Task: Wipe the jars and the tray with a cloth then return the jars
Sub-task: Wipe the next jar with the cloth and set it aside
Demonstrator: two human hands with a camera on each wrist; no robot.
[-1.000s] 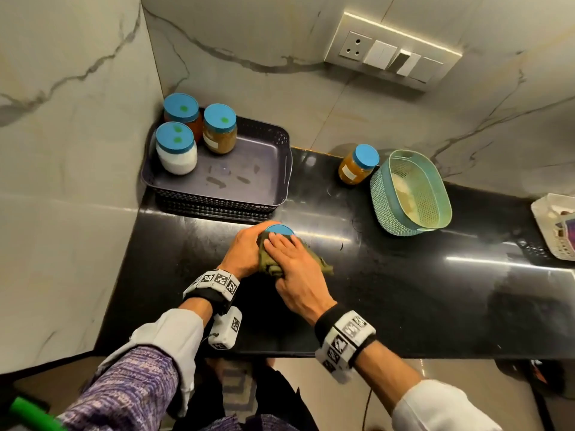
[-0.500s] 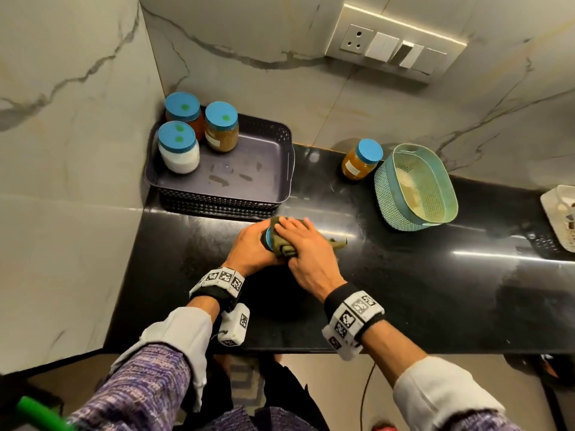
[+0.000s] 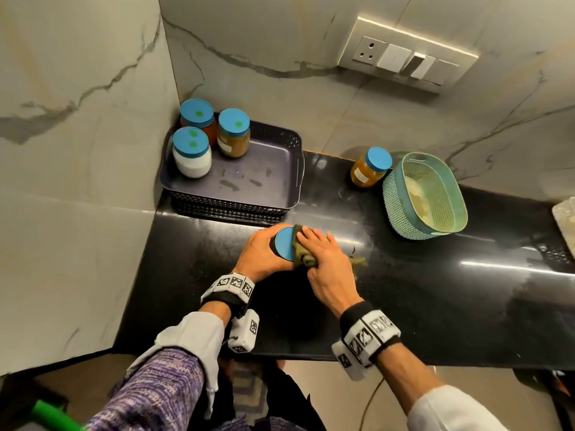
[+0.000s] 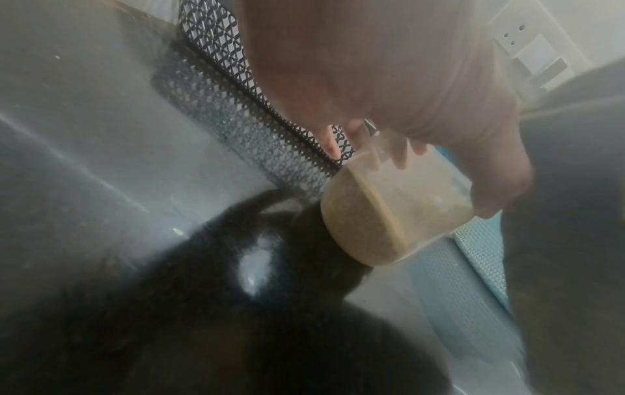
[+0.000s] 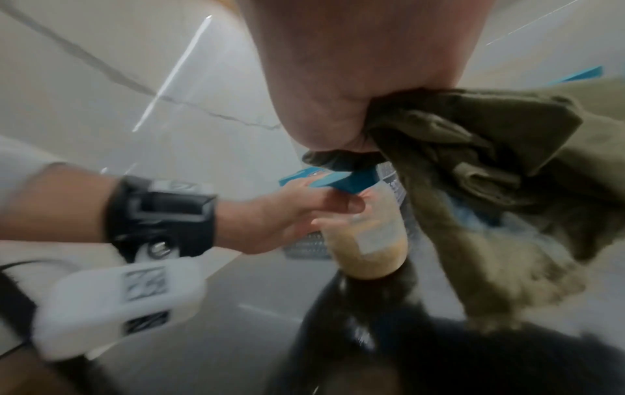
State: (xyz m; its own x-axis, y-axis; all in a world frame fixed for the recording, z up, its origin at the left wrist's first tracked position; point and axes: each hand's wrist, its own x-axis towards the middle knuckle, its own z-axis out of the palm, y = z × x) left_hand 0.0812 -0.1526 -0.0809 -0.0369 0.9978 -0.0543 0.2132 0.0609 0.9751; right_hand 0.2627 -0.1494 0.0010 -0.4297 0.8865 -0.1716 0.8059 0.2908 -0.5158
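My left hand (image 3: 263, 255) grips a blue-lidded jar (image 3: 284, 247) of tan contents (image 4: 389, 221), tilted just above the black counter (image 3: 435, 290). My right hand (image 3: 323, 259) holds an olive green cloth (image 3: 306, 255) bunched against the jar's right side; in the right wrist view the cloth (image 5: 490, 173) hangs from the hand beside the jar (image 5: 368, 240). The dark tray (image 3: 264, 169) stands in the back left corner with three blue-lidded jars (image 3: 193, 154) at its left end. Another jar (image 3: 370, 168) of orange contents stands on the counter behind.
A teal perforated basket (image 3: 426, 197) leans on the counter at the right of the orange jar. A pale container (image 3: 564, 213) shows at the far right edge. Marble walls close the left and back, with a switch panel (image 3: 404, 57) above.
The cloth has slid off the lid top to the jar's right side, baring the blue lid. The jar now tilts further, its lid facing up toward the left.
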